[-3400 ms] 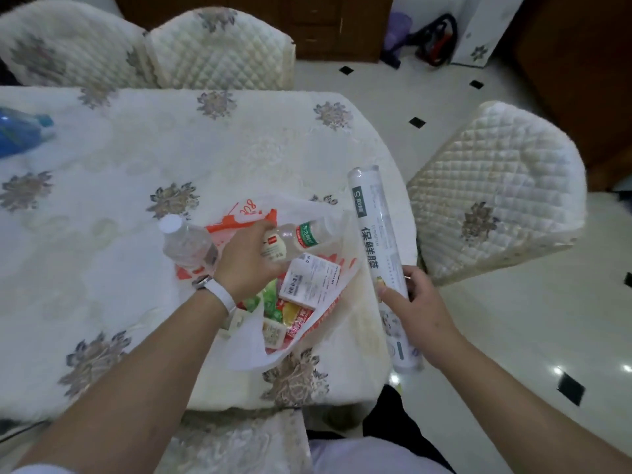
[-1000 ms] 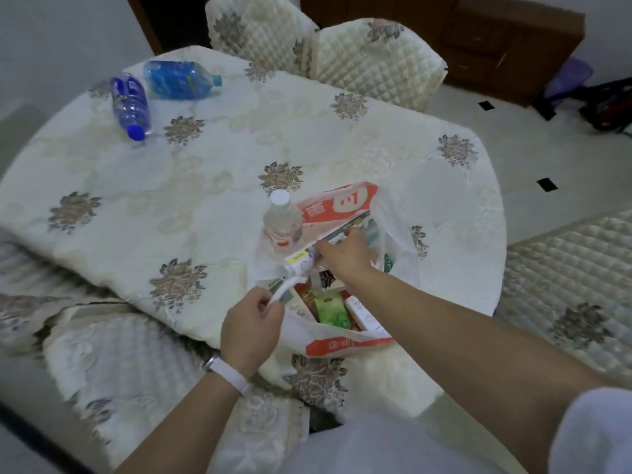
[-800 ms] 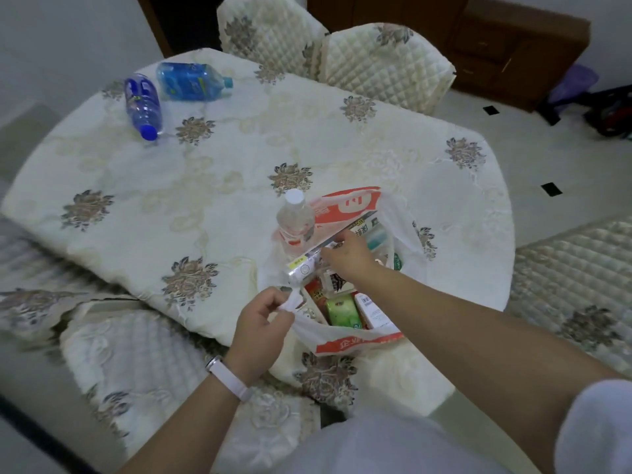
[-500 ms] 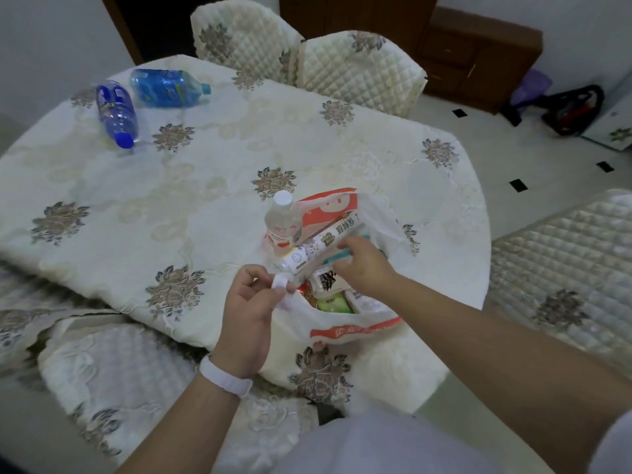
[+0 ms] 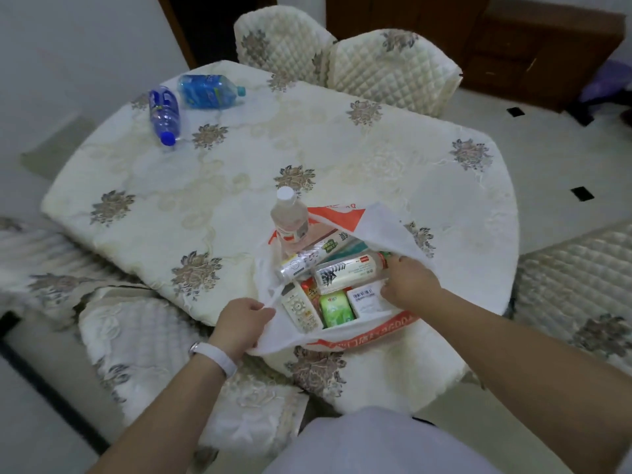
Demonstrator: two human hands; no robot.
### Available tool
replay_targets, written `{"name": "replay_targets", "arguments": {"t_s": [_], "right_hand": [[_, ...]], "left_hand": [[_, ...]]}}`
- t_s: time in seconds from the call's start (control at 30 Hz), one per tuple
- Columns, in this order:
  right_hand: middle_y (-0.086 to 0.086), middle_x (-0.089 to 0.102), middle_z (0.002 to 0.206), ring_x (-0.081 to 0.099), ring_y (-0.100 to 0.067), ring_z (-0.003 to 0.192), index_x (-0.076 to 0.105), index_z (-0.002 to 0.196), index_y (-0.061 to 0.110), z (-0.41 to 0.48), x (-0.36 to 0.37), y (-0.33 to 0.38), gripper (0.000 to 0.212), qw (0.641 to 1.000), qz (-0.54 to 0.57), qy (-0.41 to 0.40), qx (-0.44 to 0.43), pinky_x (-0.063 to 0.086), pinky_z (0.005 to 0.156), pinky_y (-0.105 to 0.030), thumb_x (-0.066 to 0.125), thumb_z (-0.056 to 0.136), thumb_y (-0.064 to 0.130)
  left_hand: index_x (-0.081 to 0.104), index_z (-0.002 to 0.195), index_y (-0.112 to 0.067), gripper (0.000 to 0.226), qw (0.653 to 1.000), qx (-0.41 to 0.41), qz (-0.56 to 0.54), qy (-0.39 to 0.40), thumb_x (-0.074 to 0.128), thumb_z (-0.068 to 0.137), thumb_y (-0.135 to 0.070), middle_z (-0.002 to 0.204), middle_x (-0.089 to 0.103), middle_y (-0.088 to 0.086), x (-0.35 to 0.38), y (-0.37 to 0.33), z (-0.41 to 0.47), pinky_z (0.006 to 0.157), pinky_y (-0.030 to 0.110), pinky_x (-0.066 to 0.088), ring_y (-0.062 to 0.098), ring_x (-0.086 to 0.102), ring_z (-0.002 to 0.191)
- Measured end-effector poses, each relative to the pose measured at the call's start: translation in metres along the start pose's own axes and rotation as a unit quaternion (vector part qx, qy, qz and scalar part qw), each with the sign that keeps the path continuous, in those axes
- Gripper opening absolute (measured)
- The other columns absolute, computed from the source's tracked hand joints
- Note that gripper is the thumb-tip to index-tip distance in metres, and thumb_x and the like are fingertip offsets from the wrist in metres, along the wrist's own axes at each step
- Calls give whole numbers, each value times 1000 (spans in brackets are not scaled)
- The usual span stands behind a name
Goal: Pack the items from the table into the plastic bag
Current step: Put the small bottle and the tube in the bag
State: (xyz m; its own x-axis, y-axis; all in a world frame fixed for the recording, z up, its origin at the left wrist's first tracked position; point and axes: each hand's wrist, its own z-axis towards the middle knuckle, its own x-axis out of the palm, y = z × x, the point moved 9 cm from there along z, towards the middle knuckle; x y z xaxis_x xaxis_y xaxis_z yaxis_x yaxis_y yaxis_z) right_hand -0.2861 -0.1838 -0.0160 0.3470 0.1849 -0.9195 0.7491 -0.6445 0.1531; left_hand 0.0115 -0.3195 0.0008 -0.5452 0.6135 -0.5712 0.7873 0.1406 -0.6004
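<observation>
White-and-orange thin plastic bag close to the near edge of the cream, flower-patterned cloth-covered bench, mouth spread wide and facing up. Left hand, white band on the wrist, pinching the bag's left rim between thumb and curled fingers just off the bench edge. Right hand at the right side of the mouth, fingers bent toward the contents; cannot tell whether gripping anything.

Inside, packed side by side:
- long white cling-film roll lying slantwise
- white-labelled bottle on its side just beside the roll
- white remote control along the left wall
- green packet
- white barcoded packet touching the right hand

Clear bottle with a white cap upright at the bag's far rim; inside or just behind, cannot tell.

Two blue plastic bottles lying flat near the far left edge, well apart from the bag, with a broad stretch of bare cloth between. Quilted cream chairs close around the bench edge.
</observation>
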Motion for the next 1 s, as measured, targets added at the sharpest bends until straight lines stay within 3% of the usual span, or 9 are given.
{"name": "replay_targets", "arguments": {"t_s": [0.1,0.17,0.33,0.43,0.5,0.67,0.83,0.9,1.0], "right_hand": [[-6,62,112,61,-25,98,53,117,13,2,4,-6,36,999,-33,3,-35,53,79,-36,59,83,21],[-7,60,114,60,-26,101,54,120,12,5,7,-11,37,995,-76,3,-68,53,82,-37,56,84,20],[-12,58,122,59,-30,109,44,131,6,1,4,-27,43,987,-115,41,-103,49,85,-37,52,90,18],[-8,59,125,59,-28,110,28,146,6,-2,6,-35,58,977,-167,66,-116,49,83,-37,48,92,18],[-5,60,124,61,-25,109,32,146,10,-7,2,-36,56,967,-192,93,-140,50,80,-37,48,92,18],[-1,60,93,56,-23,80,55,106,16,-27,-76,-20,18,981,52,-13,-186,48,68,-33,51,89,19],[8,51,67,45,-8,61,52,84,20,-63,-154,-24,10,894,367,-160,-199,36,54,-28,55,86,11],[6,50,65,43,-8,59,51,81,22,-74,-162,-23,14,872,408,-176,-204,37,55,-28,56,85,9],[5,56,76,52,-14,69,49,86,23,-76,-147,-17,13,891,374,-150,-212,45,60,-35,56,87,11]], "left_hand": [[48,58,-4,41,998,18,36,-45,62,91,-23,54,30,6,-3,-4,-8,56,31,25,19,34,53],[63,73,5,37,993,21,-60,-102,61,93,-26,60,34,12,-9,-10,-19,55,31,25,20,34,55],[69,77,-9,20,916,83,-327,-217,61,93,-18,57,47,9,-26,-47,-62,52,21,40,16,45,52],[70,78,-10,17,908,132,-323,-234,62,92,-16,60,55,5,-25,-74,-80,60,22,44,16,53,58],[69,80,-8,18,909,149,-305,-240,62,93,-18,60,58,3,-21,-84,-86,64,24,45,17,55,62],[66,80,-10,19,910,178,-278,-250,59,96,-15,66,60,4,-13,-96,-96,65,20,46,14,57,64],[67,89,-10,13,914,183,-258,-255,57,97,-10,75,61,9,-10,-98,-100,61,12,46,10,58,64],[67,91,-13,11,921,174,-240,-254,58,96,-10,79,64,8,-9,-94,-98,63,17,48,13,60,69],[67,91,-20,9,931,155,-217,-248,61,94,-13,85,69,5,-6,-82,-93,71,32,49,18,64,77]]}}
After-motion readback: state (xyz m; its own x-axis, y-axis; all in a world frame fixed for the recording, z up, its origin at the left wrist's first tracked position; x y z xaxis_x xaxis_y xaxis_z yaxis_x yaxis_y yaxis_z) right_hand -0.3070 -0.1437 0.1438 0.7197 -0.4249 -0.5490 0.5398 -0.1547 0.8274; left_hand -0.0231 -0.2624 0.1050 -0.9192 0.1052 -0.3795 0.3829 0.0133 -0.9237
